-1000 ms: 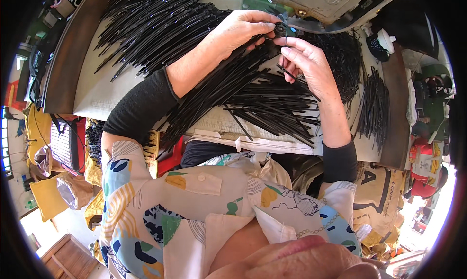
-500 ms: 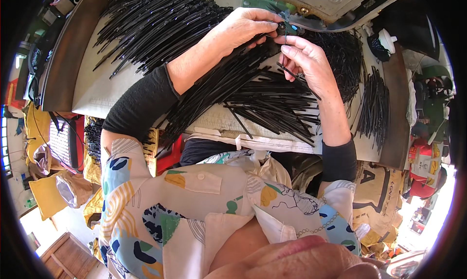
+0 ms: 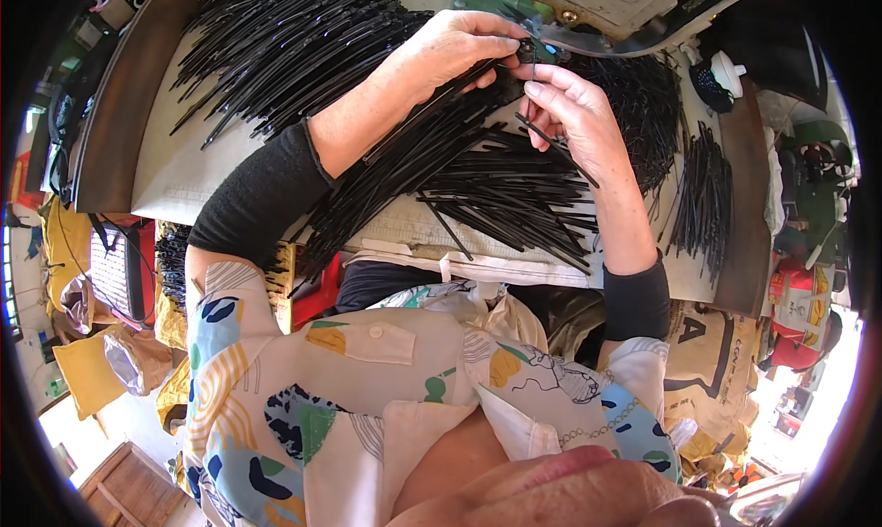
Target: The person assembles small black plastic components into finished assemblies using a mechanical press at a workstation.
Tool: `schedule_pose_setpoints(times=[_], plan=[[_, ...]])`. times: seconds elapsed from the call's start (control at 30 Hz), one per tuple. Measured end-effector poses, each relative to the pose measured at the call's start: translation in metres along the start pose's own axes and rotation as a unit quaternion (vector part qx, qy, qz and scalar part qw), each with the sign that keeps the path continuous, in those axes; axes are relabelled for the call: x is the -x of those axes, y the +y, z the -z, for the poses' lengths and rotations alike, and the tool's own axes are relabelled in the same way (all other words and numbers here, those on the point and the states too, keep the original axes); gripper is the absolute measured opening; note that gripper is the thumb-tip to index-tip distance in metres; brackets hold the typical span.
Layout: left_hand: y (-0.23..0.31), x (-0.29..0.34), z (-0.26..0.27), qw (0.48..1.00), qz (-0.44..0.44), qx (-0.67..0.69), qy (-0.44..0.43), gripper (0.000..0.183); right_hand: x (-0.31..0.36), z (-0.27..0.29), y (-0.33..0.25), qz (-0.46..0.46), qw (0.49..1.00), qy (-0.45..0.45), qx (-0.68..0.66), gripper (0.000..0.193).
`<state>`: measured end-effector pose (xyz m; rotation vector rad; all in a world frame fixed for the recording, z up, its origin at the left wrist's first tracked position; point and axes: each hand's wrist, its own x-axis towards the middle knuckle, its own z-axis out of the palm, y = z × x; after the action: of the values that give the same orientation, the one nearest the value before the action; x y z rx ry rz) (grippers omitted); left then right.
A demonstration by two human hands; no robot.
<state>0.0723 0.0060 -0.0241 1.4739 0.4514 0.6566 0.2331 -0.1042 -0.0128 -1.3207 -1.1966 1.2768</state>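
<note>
Both my hands meet at the far middle of the bench, just in front of a machine. My left hand (image 3: 459,51) is closed in a pinch at the tip of a small black piece (image 3: 526,46). Right beside it, my right hand (image 3: 577,113) has thumb and forefinger pinched together below that piece, on what looks like a thin dark strand. A slim black stick (image 3: 551,144) slants through the curled fingers of the same hand and out past the wrist. Under both hands lie piles of similar black sticks (image 3: 514,192); the fingers partly hide how the small piece is joined.
A metal machine (image 3: 625,3) with a green base overhangs the bench's far side. More black sticks (image 3: 285,58) heap at the far left, a tangled black mass (image 3: 643,113) lies right of my hand, and a small bundle (image 3: 703,196) rests near the wooden right edge (image 3: 746,205).
Both hands have shifted very slightly to the left, still pinching at the same spot. The stick in my right hand has moved along with it.
</note>
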Motion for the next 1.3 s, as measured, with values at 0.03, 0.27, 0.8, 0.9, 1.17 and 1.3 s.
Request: schedule_pose_setpoints(times=[0.03,0.27,0.8,0.9,1.17,1.3], plan=[[0.001,0.000,0.000,1.000,-0.001,0.005,0.002,0.027,0.000,0.000,0.000,0.003,1.000,0.002,-0.004,0.031],[-0.001,0.001,-0.001,1.000,0.003,-0.020,0.005,0.030,0.001,0.000,0.002,0.001,1.000,-0.002,-0.009,0.031],[0.012,0.004,0.001,0.995,0.049,-0.083,0.010,0.029,0.004,-0.002,-0.007,-0.030,0.997,-0.062,-0.019,0.030],[0.011,0.004,-0.001,0.992,0.043,-0.119,0.012,0.032,0.010,-0.010,-0.009,-0.047,0.991,-0.124,0.025,0.029],[0.014,0.008,-0.001,0.974,0.052,-0.193,-0.107,0.028,0.006,0.002,-0.004,-0.057,0.993,-0.090,0.049,0.024],[0.018,0.008,0.001,0.973,0.112,-0.171,-0.109,0.026,0.006,0.005,-0.004,-0.056,0.995,-0.059,0.059,0.021]])
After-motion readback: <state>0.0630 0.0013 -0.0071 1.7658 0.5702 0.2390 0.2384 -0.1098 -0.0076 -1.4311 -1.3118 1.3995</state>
